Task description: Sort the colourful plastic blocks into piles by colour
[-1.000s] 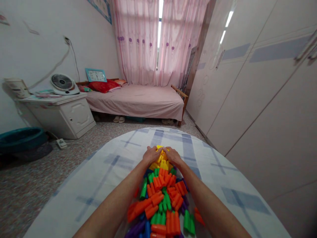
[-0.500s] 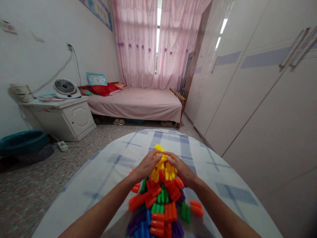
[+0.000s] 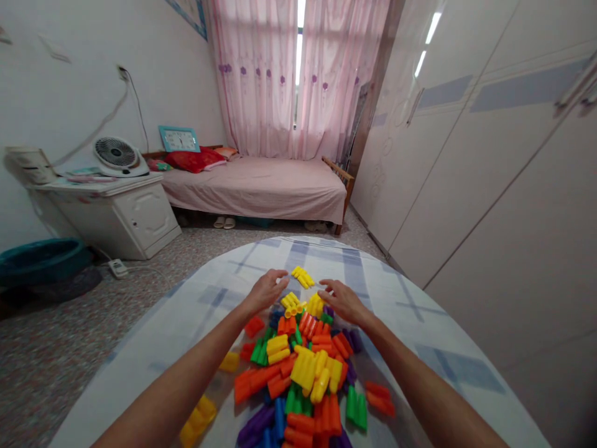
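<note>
A pile of plastic toy pieces shaped like joined tubes spreads along the near middle of the table. Yellow pieces (image 3: 304, 368) lie scattered over orange pieces (image 3: 259, 384), with green pieces (image 3: 357, 409), blue and purple ones around them. At the pile's far left, my left hand (image 3: 267, 291) has its fingers apart and holds nothing. My right hand (image 3: 344, 300) is opposite, fingers spread and slightly bent, beside a yellow piece (image 3: 315, 305). Between and just beyond the hands is a yellow cluster (image 3: 303, 277) on the cloth.
A blue-and-white checked cloth (image 3: 410, 311) covers the round-ended table. Beyond stands a bed (image 3: 261, 186) with a pink sheet. On the left are a white cabinet (image 3: 149, 218) carrying a fan (image 3: 117, 155) and a teal basin (image 3: 44, 258); a white wardrobe (image 3: 508, 236) fills the right.
My hands have parted from around the yellow pieces, one to each side. Those yellow pieces have come apart and tumbled over the pile, several toward me and to the left.
</note>
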